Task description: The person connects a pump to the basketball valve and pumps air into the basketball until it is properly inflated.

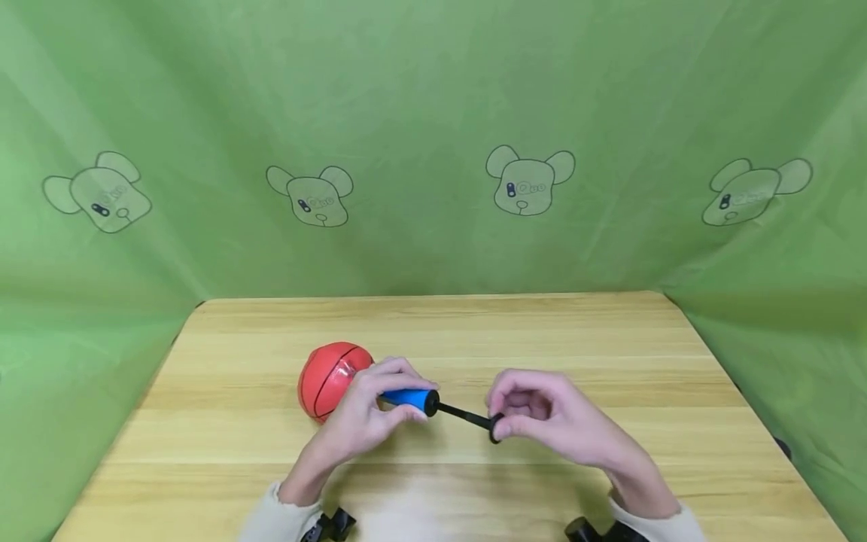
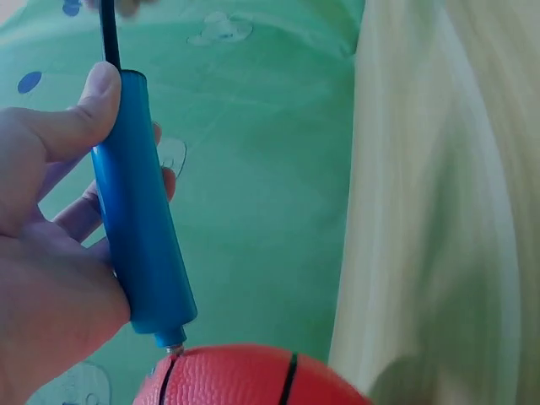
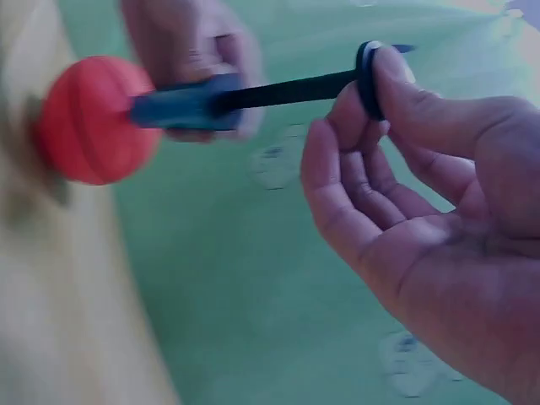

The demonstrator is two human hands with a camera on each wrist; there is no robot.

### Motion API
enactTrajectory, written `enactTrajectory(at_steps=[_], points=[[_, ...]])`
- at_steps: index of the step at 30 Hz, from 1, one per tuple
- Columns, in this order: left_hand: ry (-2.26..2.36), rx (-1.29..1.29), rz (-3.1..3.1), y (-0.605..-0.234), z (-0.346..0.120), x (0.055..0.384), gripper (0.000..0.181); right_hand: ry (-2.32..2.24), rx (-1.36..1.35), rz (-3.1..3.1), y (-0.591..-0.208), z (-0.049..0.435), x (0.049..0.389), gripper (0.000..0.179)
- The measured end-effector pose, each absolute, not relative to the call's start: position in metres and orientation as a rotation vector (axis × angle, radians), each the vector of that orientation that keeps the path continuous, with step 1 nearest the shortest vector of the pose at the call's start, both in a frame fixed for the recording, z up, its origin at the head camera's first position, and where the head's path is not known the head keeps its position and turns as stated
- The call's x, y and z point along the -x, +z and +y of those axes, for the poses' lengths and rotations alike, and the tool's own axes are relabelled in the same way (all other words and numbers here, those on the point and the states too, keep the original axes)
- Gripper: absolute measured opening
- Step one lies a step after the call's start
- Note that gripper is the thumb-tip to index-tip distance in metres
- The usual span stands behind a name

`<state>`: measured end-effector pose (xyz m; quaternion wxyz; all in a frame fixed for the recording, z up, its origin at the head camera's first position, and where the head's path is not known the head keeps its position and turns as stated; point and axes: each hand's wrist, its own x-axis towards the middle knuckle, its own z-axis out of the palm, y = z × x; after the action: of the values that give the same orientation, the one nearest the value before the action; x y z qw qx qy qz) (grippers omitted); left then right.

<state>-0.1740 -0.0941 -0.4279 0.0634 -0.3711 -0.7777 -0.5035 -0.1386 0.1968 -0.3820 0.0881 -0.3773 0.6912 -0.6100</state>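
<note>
Left wrist view alone resolves the pebbled ball [image 2: 240, 377]. Left hand [image 1: 366, 414] curls round smooth blue cylinder [image 2: 142, 211]; right hand [image 1: 555, 421] pinches black disc [image 3: 368, 83].

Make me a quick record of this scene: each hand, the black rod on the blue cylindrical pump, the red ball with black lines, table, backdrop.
Left hand: grips the blue cylindrical pump barrel
Right hand: pinches the round black disc handle
Black rod: extended, between barrel and handle
Red ball with black lines: on the table, at the pump's nozzle end
Table: light wood-grain surface
Backdrop: green sheet with outlined animal heads
</note>
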Motion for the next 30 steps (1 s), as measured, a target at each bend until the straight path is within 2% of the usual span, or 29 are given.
enactTrajectory(at_steps=[3, 9, 14, 20, 24, 30], points=[[-1.498, 1.138, -2.356, -0.431, -0.088, 0.172, 0.027, -1.832, 1.026, 2.064, -0.399, 0.183, 0.148, 0.011], [-1.56, 1.175, -2.344, -0.435, -0.084, 0.17, 0.026, -1.902, 0.991, 2.032, -0.416, 0.166, 0.155, 0.013], [-1.562, 1.173, -2.361, -0.43, -0.089, 0.171, 0.027, -1.844, 1.089, 2.067, -0.394, 0.178, 0.141, 0.016], [-1.541, 1.137, -2.36, -0.422, -0.1, 0.176, 0.028, -1.837, 1.257, 2.086, -0.367, 0.203, 0.124, 0.03], [-1.547, 1.135, -2.351, -0.421, -0.099, 0.176, 0.027, -1.864, 1.177, 2.07, -0.372, 0.198, 0.129, 0.027], [-1.538, 1.151, -2.348, -0.425, -0.092, 0.173, 0.026, -1.917, 0.963, 2.058, -0.404, 0.17, 0.149, 0.015]])
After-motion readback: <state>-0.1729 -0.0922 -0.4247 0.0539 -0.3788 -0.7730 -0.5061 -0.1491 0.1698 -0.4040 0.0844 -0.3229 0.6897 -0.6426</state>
